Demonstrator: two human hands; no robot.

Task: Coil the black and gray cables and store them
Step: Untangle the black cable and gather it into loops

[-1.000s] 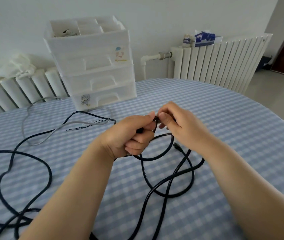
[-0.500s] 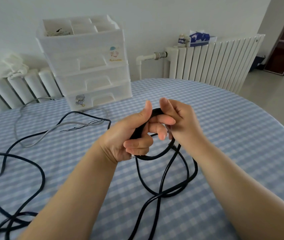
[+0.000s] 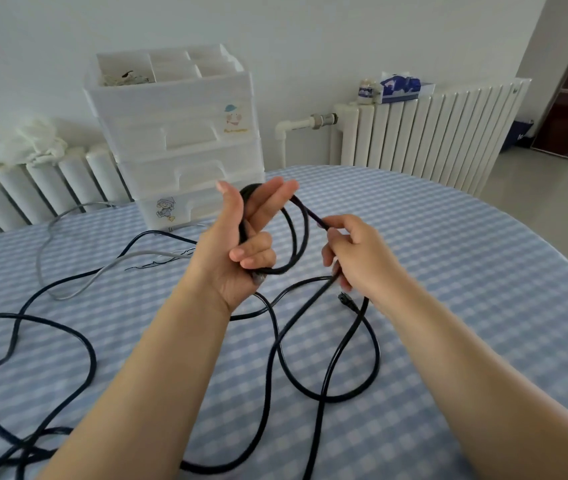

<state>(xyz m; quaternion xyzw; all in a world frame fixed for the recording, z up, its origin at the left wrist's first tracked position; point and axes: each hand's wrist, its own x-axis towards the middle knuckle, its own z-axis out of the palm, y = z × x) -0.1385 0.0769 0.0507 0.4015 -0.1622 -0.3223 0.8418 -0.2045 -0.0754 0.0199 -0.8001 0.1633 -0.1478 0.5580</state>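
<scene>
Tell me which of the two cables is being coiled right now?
The long black cable: the left hand holds its loops, the right hand pinches its strand. The thin gray cable lies untouched on the checked tablecloth.

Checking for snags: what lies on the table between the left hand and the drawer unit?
In the head view, past the left hand toward the drawer unit lie a black cable strand and the gray cable with its frayed end, on checked tablecloth.
</scene>
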